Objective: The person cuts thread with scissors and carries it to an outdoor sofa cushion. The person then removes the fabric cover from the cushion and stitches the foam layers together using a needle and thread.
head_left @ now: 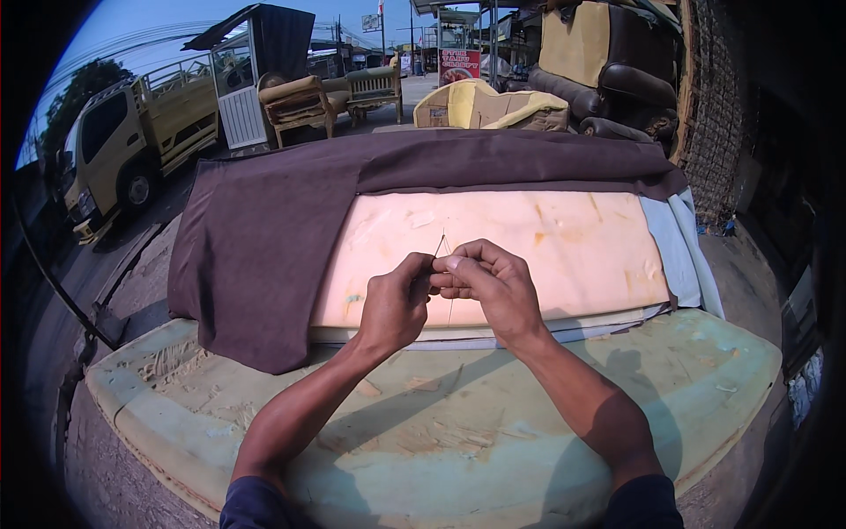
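Observation:
My left hand (395,302) and my right hand (496,284) meet at the fingertips above a pale pink foam cushion (564,256). Between the left thumb and fingers, a thin dark needle (440,245) points up. The right thumb and forefinger pinch close beside it on a fine thread (451,312); a strand hangs below the hands and a thin loop shows near the needle's tip. The exact grip is partly hidden by the fingers. Dark brown upholstery cover (264,238) lies over the foam's left side and far edge.
Under my forearms lies a worn greenish foam slab (423,441). Light blue cloth (680,247) hangs at the cushion's right. Beyond are a torn yellow foam piece (480,106), dark sofas (608,79), wooden chairs (295,101) and a yellow truck (132,132).

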`<action>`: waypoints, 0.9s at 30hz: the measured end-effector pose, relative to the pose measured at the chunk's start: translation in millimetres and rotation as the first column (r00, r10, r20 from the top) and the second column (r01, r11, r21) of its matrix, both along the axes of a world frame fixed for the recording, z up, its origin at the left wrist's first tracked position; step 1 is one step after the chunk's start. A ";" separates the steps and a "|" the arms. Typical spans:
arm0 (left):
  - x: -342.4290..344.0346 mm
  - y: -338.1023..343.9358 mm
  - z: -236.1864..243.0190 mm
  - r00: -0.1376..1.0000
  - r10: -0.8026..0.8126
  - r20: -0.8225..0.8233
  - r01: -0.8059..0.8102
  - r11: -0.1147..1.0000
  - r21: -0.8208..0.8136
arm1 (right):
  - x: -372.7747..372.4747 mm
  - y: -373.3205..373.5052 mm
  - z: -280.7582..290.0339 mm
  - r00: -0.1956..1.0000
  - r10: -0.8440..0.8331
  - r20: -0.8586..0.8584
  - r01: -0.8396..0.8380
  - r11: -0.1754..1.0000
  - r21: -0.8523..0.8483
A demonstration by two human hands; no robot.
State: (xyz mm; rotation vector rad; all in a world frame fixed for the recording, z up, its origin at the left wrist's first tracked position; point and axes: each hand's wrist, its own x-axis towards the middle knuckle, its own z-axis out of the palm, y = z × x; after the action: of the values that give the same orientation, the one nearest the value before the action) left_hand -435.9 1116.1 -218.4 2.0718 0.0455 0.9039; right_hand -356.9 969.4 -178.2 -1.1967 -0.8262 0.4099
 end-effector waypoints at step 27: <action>0.9 0.6 -1.6 1.000 -0.003 0.020 0.003 1.000 0.017 | 1.4 0.5 -0.5 1.000 -0.019 -0.007 0.019 1.000 -0.015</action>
State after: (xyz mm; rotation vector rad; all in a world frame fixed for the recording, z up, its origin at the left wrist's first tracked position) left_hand -435.0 1116.7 -220.0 2.0778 0.0241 0.9257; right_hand -355.5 969.9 -178.7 -1.2156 -0.8066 0.4056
